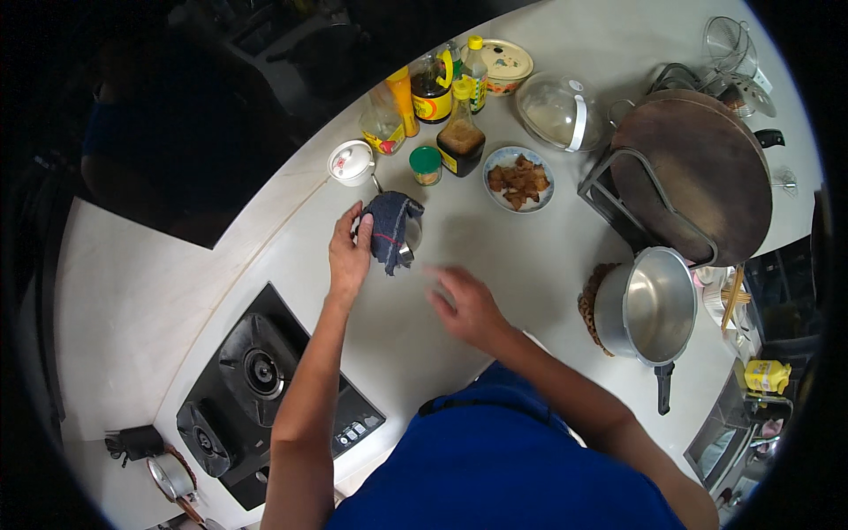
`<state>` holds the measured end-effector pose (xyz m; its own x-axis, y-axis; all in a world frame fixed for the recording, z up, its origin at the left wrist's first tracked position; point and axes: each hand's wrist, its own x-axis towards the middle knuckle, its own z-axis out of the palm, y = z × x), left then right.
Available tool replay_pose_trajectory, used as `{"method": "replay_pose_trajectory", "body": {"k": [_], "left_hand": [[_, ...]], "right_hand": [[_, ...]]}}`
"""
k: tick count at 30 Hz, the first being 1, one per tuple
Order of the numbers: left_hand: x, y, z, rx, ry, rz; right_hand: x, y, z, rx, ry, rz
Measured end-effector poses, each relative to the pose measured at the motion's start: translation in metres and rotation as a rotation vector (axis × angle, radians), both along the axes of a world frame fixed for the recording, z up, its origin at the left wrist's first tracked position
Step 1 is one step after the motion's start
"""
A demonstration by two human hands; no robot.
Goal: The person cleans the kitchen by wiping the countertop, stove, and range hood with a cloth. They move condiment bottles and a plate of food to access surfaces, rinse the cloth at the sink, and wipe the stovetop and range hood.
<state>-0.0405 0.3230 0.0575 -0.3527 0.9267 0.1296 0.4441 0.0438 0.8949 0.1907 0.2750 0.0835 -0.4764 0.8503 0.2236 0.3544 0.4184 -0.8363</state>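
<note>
My left hand (351, 248) grips the side of a container that is mostly covered by a dark blue-grey cloth (389, 228); a shiny metal part shows at its lower edge. To the right of it, my right hand (467, 305) is over the counter, its fingers apart and blurred, touching nothing. Behind the cloth stand a white lidded pot (351, 162) and a small jar with a green lid (425, 164). A blue-rimmed plate of browned meat-like pieces (519, 179) lies further right, beside a dark sauce bottle (460, 142).
A black gas hob (248, 397) is at the lower left. On the right are an open aluminium pressure cooker (652, 311), its handle pointing towards me, and a round wooden board in a metal rack (692, 179). Several bottles and a clear dome lid (553, 109) line the back.
</note>
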Motion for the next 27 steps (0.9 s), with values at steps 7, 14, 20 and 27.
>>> {"method": "replay_pose_trajectory", "body": {"k": [7,14,20,27], "left_hand": [[0.022,-0.02,-0.003,-0.008,0.076,0.092],[0.036,-0.026,-0.006,-0.017,-0.16,0.087],[0.035,-0.02,0.006,0.0,-0.147,0.105],[0.059,-0.059,-0.018,-0.046,0.093,0.363]], "right_hand": [[-0.077,0.099,-0.011,0.34,-0.158,-0.059],[-0.093,0.114,-0.023,0.202,-0.122,-0.02],[-0.094,0.127,-0.028,0.099,0.051,-0.046],[-0.086,0.15,-0.035,-0.191,0.22,-0.137]]}}
